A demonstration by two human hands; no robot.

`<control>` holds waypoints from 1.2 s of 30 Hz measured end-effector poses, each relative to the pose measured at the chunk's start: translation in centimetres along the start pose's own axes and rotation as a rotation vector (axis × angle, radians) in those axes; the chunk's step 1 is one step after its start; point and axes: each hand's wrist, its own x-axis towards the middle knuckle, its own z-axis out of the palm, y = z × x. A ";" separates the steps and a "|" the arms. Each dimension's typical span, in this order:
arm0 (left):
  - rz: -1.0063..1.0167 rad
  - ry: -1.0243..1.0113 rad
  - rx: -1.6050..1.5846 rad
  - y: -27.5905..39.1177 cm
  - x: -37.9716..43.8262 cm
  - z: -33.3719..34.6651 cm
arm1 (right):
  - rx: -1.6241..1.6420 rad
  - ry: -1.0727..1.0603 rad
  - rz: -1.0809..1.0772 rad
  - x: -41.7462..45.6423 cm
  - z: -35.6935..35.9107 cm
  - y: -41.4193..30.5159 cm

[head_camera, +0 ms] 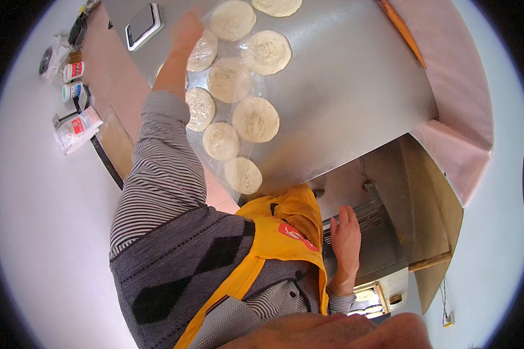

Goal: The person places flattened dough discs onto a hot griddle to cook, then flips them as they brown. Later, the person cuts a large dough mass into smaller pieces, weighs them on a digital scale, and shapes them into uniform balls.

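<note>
My left hand (187, 29), blurred, reaches over the far left part of a metal worktable (332, 83), at the edge of a clear plastic film (222, 102). Whether its fingers grip the film cannot be told. Several flat round dough pieces lie on the table, most under the film; one dough round (256, 119) is near the middle and another dough round (243, 175) is close to the near edge. Low at my right side, beside the yellow apron (284, 218), my right hand (347, 237) hangs with extended fingers and holds nothing.
A digital scale (143, 26) stands at the table's far left. Lidded tubs (73, 71) and a printed plastic bag (79, 126) are further left. A wooden stick (404, 32) lies along the right edge, beside a pink raised ledge (458, 87). Below the table is a dark appliance (375, 244).
</note>
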 end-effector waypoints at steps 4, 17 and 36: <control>0.015 0.179 0.205 -2.9 -1.6 1.3 | -0.029 -0.046 -0.007 1.0 -0.4 -0.2; 0.637 -0.093 -0.002 12.6 16.1 7.5 | -0.002 -0.028 0.004 1.1 -1.3 1.1; 1.331 -1.025 -0.563 27.0 -18.1 -20.4 | 0.485 0.647 -0.219 0.2 -2.9 2.0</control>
